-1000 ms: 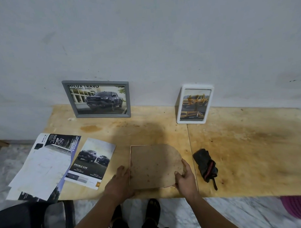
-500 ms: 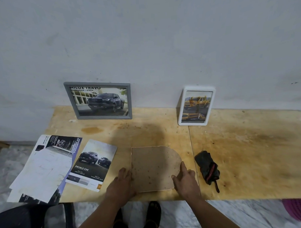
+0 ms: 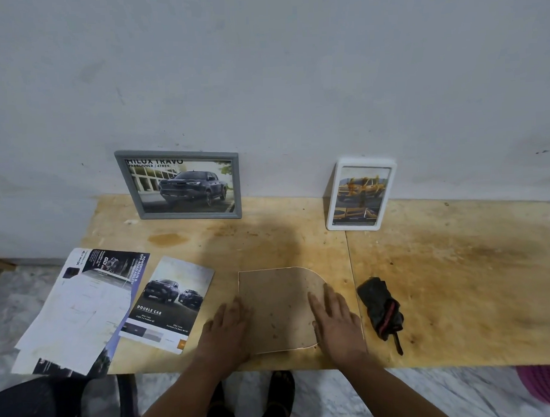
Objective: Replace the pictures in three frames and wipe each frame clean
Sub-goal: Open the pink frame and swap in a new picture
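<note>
A brown arch-shaped frame back (image 3: 280,305) lies flat near the table's front edge. My left hand (image 3: 226,330) rests with fingers spread on its left edge. My right hand (image 3: 335,321) lies flat on its right side, fingers apart. A grey frame with a dark pickup picture (image 3: 181,186) leans on the wall at the back left. A white frame with a yellow truck picture (image 3: 359,194) leans on the wall at the back right. A dark cloth with a red stripe (image 3: 380,310) lies just right of my right hand.
A car brochure page (image 3: 168,302) and a larger sheet stack (image 3: 81,308) lie at the left, the stack overhanging the wooden table (image 3: 457,280). A dark chair (image 3: 40,406) stands at the bottom left. A pink object (image 3: 548,383) sits on the floor at the right.
My right hand has slid from the backing's right edge onto its surface. My left hand has shifted slightly onto the left edge. The backing stays flat.
</note>
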The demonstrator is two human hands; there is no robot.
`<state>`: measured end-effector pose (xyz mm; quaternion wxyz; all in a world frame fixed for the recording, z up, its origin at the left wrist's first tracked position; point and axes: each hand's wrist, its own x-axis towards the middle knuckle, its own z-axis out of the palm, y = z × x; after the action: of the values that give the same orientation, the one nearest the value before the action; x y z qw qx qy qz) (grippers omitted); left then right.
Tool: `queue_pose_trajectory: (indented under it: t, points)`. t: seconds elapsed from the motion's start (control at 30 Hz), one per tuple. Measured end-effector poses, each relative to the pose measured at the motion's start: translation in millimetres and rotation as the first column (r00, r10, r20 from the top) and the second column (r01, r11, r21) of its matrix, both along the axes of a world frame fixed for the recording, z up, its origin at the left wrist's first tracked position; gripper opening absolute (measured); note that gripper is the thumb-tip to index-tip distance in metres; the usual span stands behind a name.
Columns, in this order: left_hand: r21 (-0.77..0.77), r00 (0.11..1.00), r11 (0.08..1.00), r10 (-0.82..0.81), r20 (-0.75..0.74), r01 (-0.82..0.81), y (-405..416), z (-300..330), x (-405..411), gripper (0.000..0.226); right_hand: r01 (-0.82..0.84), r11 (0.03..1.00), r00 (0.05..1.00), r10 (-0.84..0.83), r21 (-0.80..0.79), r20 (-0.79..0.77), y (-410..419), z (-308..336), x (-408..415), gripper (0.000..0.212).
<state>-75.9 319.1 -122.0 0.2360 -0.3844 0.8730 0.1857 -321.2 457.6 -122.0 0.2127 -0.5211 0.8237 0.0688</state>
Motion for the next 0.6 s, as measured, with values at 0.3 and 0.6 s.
queue_pose_trajectory:
  t: [0.3,0.6]
  points:
    - [0.099,0.992,0.989,-0.115,0.054,0.110,-9,-10,-3,0.093,-0.218,0.960,0.976,0.214,0.175,0.041,-30,13,-18,0.076]
    - [0.058,0.993,0.991,-0.120,0.013,0.119,-12,-22,3,0.081,-0.309,0.912,0.950,0.280,0.268,0.140,-37,15,-43,0.094]
